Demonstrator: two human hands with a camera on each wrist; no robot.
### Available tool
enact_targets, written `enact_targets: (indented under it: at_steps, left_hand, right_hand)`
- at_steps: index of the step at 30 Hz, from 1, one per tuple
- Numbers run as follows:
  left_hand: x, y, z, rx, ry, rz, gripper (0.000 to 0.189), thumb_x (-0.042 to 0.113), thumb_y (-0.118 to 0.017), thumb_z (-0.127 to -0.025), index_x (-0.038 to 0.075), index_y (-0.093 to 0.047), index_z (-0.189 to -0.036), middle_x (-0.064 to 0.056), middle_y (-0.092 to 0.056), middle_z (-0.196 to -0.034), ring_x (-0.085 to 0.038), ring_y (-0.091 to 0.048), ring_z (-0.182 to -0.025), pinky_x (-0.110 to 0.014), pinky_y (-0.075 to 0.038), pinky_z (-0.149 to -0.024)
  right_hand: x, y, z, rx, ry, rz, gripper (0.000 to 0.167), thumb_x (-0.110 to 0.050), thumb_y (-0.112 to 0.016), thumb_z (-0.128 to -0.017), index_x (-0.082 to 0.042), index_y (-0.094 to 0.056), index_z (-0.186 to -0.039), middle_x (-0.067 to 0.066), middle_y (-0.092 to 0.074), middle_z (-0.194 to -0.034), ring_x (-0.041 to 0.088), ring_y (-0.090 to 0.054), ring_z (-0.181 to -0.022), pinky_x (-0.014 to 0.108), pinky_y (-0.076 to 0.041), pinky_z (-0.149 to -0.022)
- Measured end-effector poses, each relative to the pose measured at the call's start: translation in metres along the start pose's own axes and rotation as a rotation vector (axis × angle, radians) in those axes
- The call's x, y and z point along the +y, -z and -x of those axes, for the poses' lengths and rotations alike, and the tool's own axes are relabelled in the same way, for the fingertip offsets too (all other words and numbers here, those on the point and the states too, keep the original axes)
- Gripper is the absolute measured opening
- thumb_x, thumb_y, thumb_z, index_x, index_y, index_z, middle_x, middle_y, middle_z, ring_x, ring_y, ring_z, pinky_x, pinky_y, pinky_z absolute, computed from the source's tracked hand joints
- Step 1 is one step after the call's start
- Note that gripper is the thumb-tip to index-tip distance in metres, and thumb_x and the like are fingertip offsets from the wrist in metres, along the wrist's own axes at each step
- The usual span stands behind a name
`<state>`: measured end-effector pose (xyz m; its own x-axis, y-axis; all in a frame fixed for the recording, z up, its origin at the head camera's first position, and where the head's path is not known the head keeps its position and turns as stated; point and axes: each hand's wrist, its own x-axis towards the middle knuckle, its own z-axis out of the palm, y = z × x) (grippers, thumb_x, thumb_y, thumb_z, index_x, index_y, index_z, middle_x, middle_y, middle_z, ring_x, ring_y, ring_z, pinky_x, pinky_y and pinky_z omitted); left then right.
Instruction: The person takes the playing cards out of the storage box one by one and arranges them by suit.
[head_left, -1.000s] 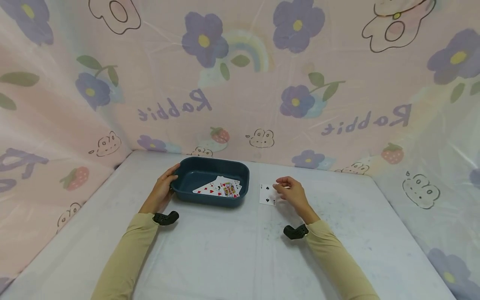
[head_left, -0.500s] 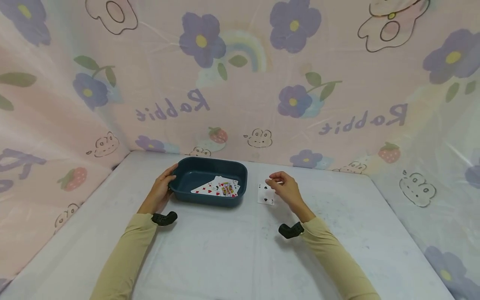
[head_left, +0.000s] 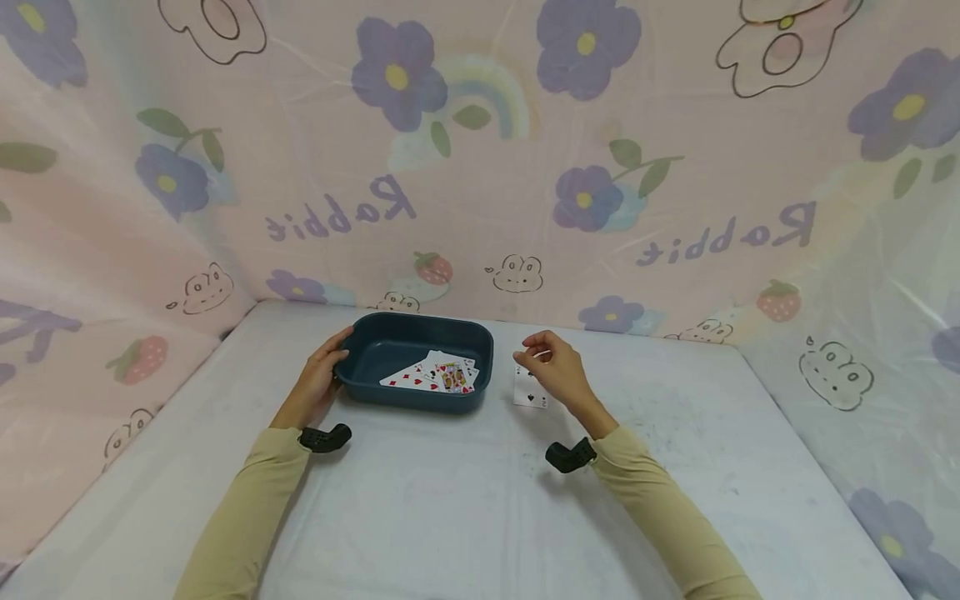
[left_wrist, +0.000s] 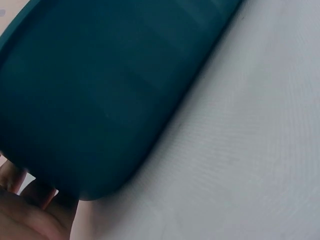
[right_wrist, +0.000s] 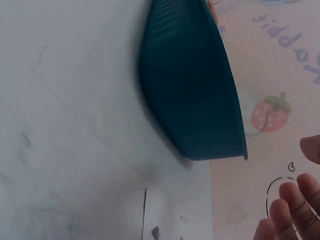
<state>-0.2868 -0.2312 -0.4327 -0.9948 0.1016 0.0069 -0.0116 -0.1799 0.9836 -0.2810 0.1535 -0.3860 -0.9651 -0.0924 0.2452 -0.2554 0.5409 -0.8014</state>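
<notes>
A dark teal plastic basin [head_left: 408, 398] stands on the table, and my left hand [head_left: 312, 379] grips its left end, thumb at the rim. In the left wrist view the fingers [left_wrist: 37, 215] of that hand show against the basin's end wall. Several playing cards [head_left: 442, 372] lie face up in the basin, a face card on top near the right. To its right, a two of spades [head_left: 531, 397] lies face up on the table. Over this card hovers my right hand [head_left: 558, 371], fingers loosely bent and nothing between them; it hides the card's upper part.
The white-covered table [head_left: 420, 508] ends at a pink printed cloth wall [head_left: 480, 167] just behind the basin. More of this cloth closes off the left and right sides. A black wrist camera [head_left: 570, 456] sits below the right hand.
My right hand has moved left and slightly farther away, over the two of spades, covering more of it. My left hand keeps its hold on the basin; the view has shifted slightly.
</notes>
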Motion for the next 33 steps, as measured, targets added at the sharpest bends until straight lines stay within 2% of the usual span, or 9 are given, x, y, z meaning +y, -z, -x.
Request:
enact_targets:
  at_steps: [6,11,21,27,33]
  left_hand:
    - [0.0,0.002,0.001,-0.003,0.003,-0.011,0.051,0.007,-0.029,-0.106,0.011,-0.019,-0.156,-0.004,-0.003,-0.162,-0.024,-0.006,-0.145,-0.044,-0.016,-0.113]
    - [0.0,0.002,0.001,-0.009,0.006,-0.015,0.051,0.008,-0.029,-0.106,0.012,-0.019,-0.156,-0.003,-0.003,-0.162,-0.024,-0.007,-0.145,-0.045,-0.017,-0.113]
    - [0.002,0.001,0.001,-0.023,-0.003,-0.023,0.051,0.009,-0.028,-0.106,0.013,-0.017,-0.156,-0.003,-0.001,-0.162,-0.024,-0.003,-0.145,-0.045,-0.014,-0.113]
    - [0.001,0.001,0.001,-0.017,-0.011,-0.021,0.051,0.008,-0.028,-0.106,0.011,-0.019,-0.156,-0.004,-0.002,-0.162,-0.024,-0.005,-0.145,-0.045,-0.015,-0.113]
    - [-0.001,0.001,0.0,-0.009,-0.01,-0.022,0.05,0.008,-0.028,-0.106,0.01,-0.02,-0.156,-0.005,-0.004,-0.162,-0.024,-0.008,-0.145,-0.044,-0.017,-0.113]
  right_hand:
    - [-0.01,-0.006,-0.001,-0.006,0.08,0.053,0.028,-0.025,-0.072,-0.088,-0.005,-0.062,-0.106,0.006,-0.065,-0.094,0.022,-0.062,-0.085,0.033,-0.049,-0.07]
    - [-0.018,-0.01,-0.003,-0.003,0.112,0.084,0.026,-0.024,-0.072,-0.088,-0.007,-0.061,-0.104,0.005,-0.063,-0.092,0.022,-0.06,-0.084,0.035,-0.05,-0.069]
    - [-0.035,-0.021,-0.004,-0.043,0.125,0.157,0.033,-0.027,-0.072,-0.087,-0.002,-0.062,-0.106,0.008,-0.061,-0.092,0.022,-0.059,-0.081,0.036,-0.05,-0.07]
    - [-0.045,-0.029,-0.004,-0.067,0.141,0.185,0.035,-0.031,-0.072,-0.087,-0.001,-0.062,-0.104,0.009,-0.062,-0.094,0.023,-0.058,-0.087,0.037,-0.049,-0.071]
    - [-0.049,-0.039,-0.004,-0.087,0.155,0.193,0.035,-0.029,-0.072,-0.087,0.0,-0.062,-0.103,0.01,-0.062,-0.092,0.022,-0.057,-0.084,0.036,-0.048,-0.069]
